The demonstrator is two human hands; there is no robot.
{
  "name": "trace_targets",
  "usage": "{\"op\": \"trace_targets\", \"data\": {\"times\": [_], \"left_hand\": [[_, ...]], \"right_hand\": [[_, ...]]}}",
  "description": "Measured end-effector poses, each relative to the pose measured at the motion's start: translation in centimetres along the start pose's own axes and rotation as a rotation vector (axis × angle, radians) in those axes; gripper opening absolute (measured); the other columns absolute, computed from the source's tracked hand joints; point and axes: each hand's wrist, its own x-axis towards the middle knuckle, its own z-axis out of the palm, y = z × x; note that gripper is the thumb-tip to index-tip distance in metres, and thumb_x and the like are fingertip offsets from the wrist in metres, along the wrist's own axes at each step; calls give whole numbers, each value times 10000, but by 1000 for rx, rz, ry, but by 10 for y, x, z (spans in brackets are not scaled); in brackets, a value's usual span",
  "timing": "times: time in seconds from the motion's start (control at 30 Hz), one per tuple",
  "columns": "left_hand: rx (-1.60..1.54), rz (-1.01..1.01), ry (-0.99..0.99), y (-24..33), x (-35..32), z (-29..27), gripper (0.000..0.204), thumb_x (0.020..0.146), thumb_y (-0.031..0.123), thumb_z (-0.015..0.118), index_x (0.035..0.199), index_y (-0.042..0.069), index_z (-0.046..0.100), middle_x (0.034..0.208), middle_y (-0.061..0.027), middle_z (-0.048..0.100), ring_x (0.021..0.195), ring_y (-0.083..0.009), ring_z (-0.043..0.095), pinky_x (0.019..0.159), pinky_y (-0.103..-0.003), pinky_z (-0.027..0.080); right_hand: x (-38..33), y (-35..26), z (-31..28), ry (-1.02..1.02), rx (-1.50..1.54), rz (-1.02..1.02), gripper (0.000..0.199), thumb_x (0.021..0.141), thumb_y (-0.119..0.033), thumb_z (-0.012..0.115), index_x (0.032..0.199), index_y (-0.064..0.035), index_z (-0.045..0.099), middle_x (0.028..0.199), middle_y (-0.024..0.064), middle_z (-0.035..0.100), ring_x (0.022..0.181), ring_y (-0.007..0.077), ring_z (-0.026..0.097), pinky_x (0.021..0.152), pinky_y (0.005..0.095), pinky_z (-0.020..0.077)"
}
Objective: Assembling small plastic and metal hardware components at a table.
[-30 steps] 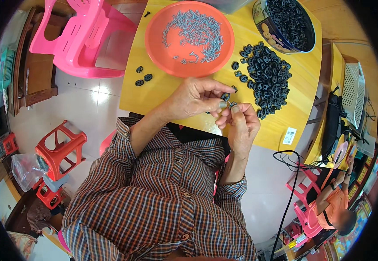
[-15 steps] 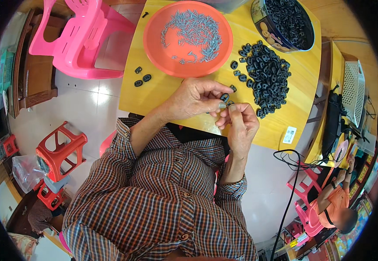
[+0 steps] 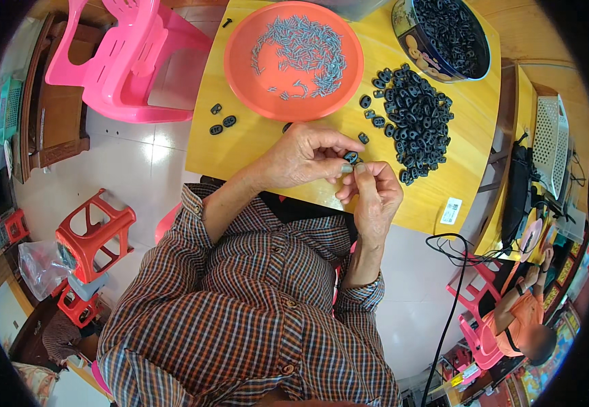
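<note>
Close together over the table's near edge, my left hand and my right hand meet at the fingertips. Thumb and fingers of the left pinch a black oval two-hole cord lock. The right is closed in a pinch right against it, on a small dark part mostly hidden by the fingers. One loose cord lock lies just beyond the fingertips. To their right spreads a pile of black cord locks. Beyond my left hand stands a round orange-pink plate with many small grey metal pieces, like springs.
A round tin full of small black parts stands at the far right of the yellow table. Several loose cord locks lie at its left. A pink chair is left of the table; a black cable hangs at right. Another person sits lower right.
My hands have drawn slightly closer, and the right fingertips now press against the cord lock. A black piece beside the plate has come into view past my left hand.
</note>
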Motion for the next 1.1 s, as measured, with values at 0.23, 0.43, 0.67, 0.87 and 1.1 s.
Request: {"op": "trace_targets", "data": {"times": [0.23,0.43,0.67,0.87,1.1], "left_hand": [[48,32,-6,-2,0,-1,290,815,-23,631,1104,3,624,852,-44,636,705,-72,623,637,-210,518],[60,30,-7,-2,1,-1,283,818,-25,624,1100,3,628,848,-45,632,702,-78,622,634,-216,518],[-15,3,-22,2,-1,-4,278,830,-41,602,1104,1,626,809,-41,628,664,-74,616,614,-219,518],[-36,2,-30,2,-1,-4,279,844,-42,590,1118,0,620,810,-36,610,665,-77,611,611,-217,511],[65,79,-25,1,0,-7,277,838,-39,604,1110,5,633,803,-32,566,674,-80,590,604,-214,491]], "right_hand": [[-1,1,2,4,2,9,138,911,-105,559,850,18,546,691,71,622,503,88,562,458,198,456],[-2,1,3,14,8,4,144,912,-117,559,843,8,546,689,65,620,501,83,560,453,193,458],[3,4,-6,-139,202,8,136,922,-103,546,891,29,558,750,105,647,529,117,586,487,229,492],[5,10,-9,-182,219,-3,113,919,-72,539,924,38,563,790,131,659,541,140,601,496,248,500],[5,9,-8,-156,205,-10,103,907,-54,549,936,41,576,786,124,657,542,136,603,490,232,492]]}}
